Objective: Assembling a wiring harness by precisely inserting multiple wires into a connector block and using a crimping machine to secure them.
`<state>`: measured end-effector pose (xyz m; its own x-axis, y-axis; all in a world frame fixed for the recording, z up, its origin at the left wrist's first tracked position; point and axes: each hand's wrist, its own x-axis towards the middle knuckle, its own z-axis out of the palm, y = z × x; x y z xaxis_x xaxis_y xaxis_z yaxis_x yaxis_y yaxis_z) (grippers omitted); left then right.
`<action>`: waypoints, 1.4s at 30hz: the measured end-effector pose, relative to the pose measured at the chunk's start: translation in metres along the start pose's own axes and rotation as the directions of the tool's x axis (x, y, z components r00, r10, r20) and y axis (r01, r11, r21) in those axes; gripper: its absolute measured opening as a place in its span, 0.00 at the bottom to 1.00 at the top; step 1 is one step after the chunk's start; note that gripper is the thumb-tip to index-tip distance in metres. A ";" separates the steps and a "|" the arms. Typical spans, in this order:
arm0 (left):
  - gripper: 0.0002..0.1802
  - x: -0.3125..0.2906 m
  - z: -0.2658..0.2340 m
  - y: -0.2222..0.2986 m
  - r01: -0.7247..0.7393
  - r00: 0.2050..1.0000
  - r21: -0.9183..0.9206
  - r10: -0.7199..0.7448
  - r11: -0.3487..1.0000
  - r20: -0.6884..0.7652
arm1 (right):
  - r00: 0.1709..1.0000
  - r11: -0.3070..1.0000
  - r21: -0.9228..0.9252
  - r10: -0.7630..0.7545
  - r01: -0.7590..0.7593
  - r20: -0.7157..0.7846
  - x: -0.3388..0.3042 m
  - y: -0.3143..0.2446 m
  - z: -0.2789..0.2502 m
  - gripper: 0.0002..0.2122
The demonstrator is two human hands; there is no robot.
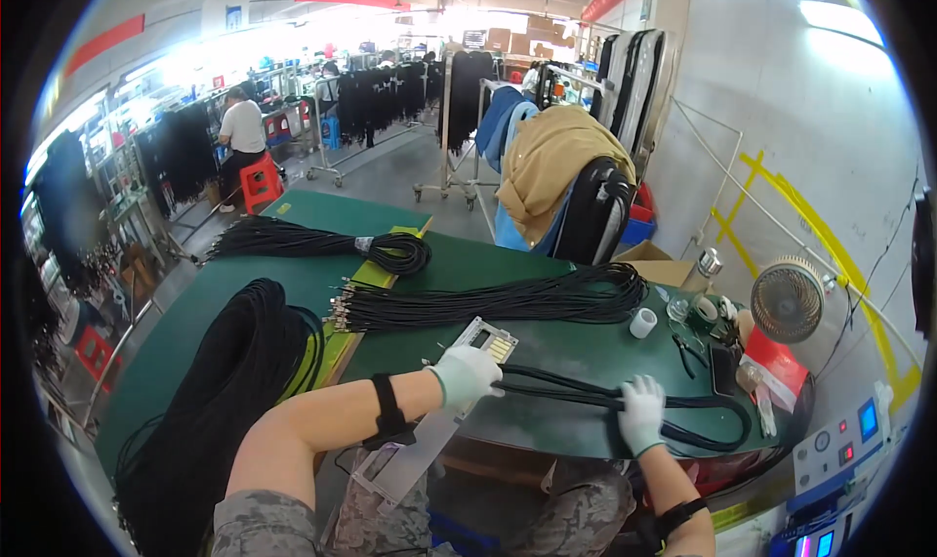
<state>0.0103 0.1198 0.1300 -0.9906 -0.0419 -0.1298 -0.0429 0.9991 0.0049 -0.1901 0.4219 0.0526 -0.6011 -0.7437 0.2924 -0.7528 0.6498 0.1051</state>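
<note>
A black cable (561,381), folded into a long loop of several strands, lies across the front of the green table. My left hand (468,373), in a white glove, closes on the loop's left end. It is beside a metal fixture (488,339) with pale yellow bars; the fingertips are partly hidden. Farther right, my white-gloved right hand (642,415) grips the same strands from above. The rounded end of the loop extends beyond it. Behind the hands lies a thick bundle of black cables (488,301) with metal connectors at its left end.
Another tied cable bundle (312,242) lies at the back left, and a large cable heap (229,381) hangs over the left side. Pliers (690,356), a white tape roll (643,323) and a small fan (788,300) are at right. A person (241,127) sits far left.
</note>
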 end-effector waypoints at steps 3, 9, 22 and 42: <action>0.18 0.018 0.017 0.010 -0.027 0.999 -0.052 0.028 0.998 0.035 | 0.977 0.981 -0.005 0.191 -0.192 0.092 0.004 0.038 -0.011 0.33; 0.16 0.026 0.013 0.041 0.002 0.997 -0.033 0.001 0.999 0.080 | 0.942 0.922 0.193 -0.327 0.336 -0.074 0.031 -0.100 -0.060 0.43; 0.28 -0.099 0.067 -0.024 0.003 0.859 -0.207 -0.109 0.978 -0.501 | 0.964 0.926 0.269 -0.252 0.265 -0.081 0.046 -0.158 -0.004 0.30; 0.32 -0.112 0.112 0.043 0.309 0.654 -0.411 -0.505 0.858 -0.563 | 0.915 0.641 0.669 -0.368 0.377 -0.163 0.071 -0.154 -0.032 0.21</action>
<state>0.1343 0.1690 0.0334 -0.6994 -0.5378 0.4708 -0.3957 0.8399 0.3715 -0.1086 0.2740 0.0876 -0.2291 -0.8944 0.3842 -0.8884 0.0308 -0.4580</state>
